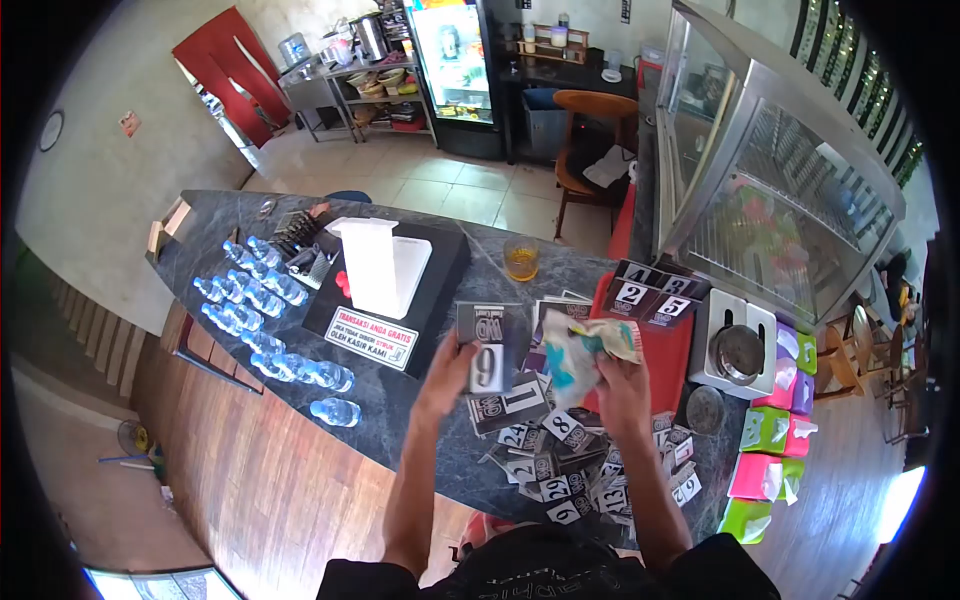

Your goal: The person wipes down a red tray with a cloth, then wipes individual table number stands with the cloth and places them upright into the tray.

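My left hand [447, 383] grips the edge of a dark table number card [487, 350] marked 9, held above the counter. In my right hand [622, 385] is a crumpled cloth [572, 365], pale with teal and yellow patches, just right of the card. Below both hands a loose pile of number cards [560, 487] covers the counter, some overlapping, with a larger card marked 1 [520, 397] at its upper left. Several cards [650, 297] stand upright on a red tray [662, 370] at the right.
A dark stone counter [430, 440] carries water bottles [250, 290], a white payment stand [375, 270] on a black box, and a glass of amber drink [521, 260]. At the right are a metal burner [735, 350], a glass display case [780, 190] and colourful tissue boxes [765, 430].
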`<state>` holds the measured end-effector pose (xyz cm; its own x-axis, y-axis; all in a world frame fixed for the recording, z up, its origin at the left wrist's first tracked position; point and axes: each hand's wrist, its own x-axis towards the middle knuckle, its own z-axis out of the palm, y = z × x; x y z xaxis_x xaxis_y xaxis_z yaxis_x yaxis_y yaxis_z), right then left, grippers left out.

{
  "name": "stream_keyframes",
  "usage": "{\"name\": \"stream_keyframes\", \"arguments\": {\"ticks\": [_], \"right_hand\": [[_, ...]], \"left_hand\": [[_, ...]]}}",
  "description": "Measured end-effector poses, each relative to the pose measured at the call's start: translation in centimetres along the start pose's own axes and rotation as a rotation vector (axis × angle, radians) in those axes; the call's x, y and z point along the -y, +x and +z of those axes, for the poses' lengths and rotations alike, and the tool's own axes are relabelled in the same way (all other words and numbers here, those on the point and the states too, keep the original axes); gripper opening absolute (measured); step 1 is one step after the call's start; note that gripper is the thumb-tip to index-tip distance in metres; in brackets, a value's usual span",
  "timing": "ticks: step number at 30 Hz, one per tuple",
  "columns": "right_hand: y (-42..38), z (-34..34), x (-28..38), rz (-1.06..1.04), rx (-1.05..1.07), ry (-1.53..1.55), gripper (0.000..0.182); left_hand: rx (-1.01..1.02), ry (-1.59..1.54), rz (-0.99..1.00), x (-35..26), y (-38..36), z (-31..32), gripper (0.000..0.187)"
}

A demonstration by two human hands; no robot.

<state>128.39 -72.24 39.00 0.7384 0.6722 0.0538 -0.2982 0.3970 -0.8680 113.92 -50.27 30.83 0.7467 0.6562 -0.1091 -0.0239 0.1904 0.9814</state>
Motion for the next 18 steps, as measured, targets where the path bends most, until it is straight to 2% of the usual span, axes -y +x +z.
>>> {"name": "stream_keyframes", "arguments": {"ticks": [2, 3, 4, 5, 6, 7, 9, 11, 12, 13, 14, 15, 17, 18], "right_hand": [[0.9, 3.6, -2.0, -0.185, -0.07, -0.21, 0.031], [1.0, 6.2, -2.3, -0.193, -0.125, -0.316, 0.028], [2.6, 7.1, -3.9, -0.696, -0.011, -0.761, 0.037], [2.4, 7.3, -4.7, -0.703, 0.179, -0.907, 0.047], [1.8, 8.1, -5.5, -0.601, 0.275, -0.915, 0.05], [1.1, 8.8, -6.1, -0.498, 0.373, -0.918, 0.054], [-0.7, 9.2, -6.4, -0.457, 0.493, -1.014, 0.057], [-3.0, 9.2, -6.1, -0.412, 0.613, -1.08, 0.056], [-3.9, 8.9, -5.8, -0.371, 0.668, -1.074, 0.055], [-4.5, 8.5, -5.4, -0.338, 0.721, -1.069, 0.054], [-4.8, 8.6, -4.9, -0.316, 0.703, -1.061, 0.047], [-4.6, 8.8, -4.6, -0.321, 0.703, -1.064, 0.047], [-3.5, 9.5, -3.6, -0.57, 0.577, -1.264, 0.044], [-2.2, 10.3, -2.7, -0.589, 0.565, -1.191, 0.041]], "left_hand": [[0.022, -0.439, -0.068, -1.5, -3.1, 2.7, 0.041], [0.081, -0.434, -0.057, -1.3, -3.9, 3.1, 0.045], [0.13, -0.484, -0.063, -2.4, -4.9, 3.7, 0.042], [0.181, -0.533, -0.069, -3.4, -5.8, 4.1, 0.042], [0.086, -0.555, -0.02, -3.6, -5.6, 5.1, 0.053], [-0.006, -0.679, -0.086, -4.0, -6.1, 5.3, 0.059], [-0.146, -0.822, -0.145, -4.1, -7.0, 4.9, 0.076], [0.212, -1.078, -0.111, -0.1, -6.6, 1.7, 0.079], [0.225, -1.051, -0.03, 0.3, -6.5, 0.5, 0.08], [0.08, -0.989, -0.018, -1.4, -6.8, 1.1, 0.08], [-0.06, -0.922, -0.003, -3.3, -7.3, 1.8, 0.081], [-0.053, -0.83, -0.006, -3.7, -8.0, 1.8, 0.079], [-0.103, -0.794, -0.082, -4.4, -9.0, 3.3, 0.077], [-0.079, -0.689, -0.094, -5.0, -9.5, 4.3, 0.081]]}}
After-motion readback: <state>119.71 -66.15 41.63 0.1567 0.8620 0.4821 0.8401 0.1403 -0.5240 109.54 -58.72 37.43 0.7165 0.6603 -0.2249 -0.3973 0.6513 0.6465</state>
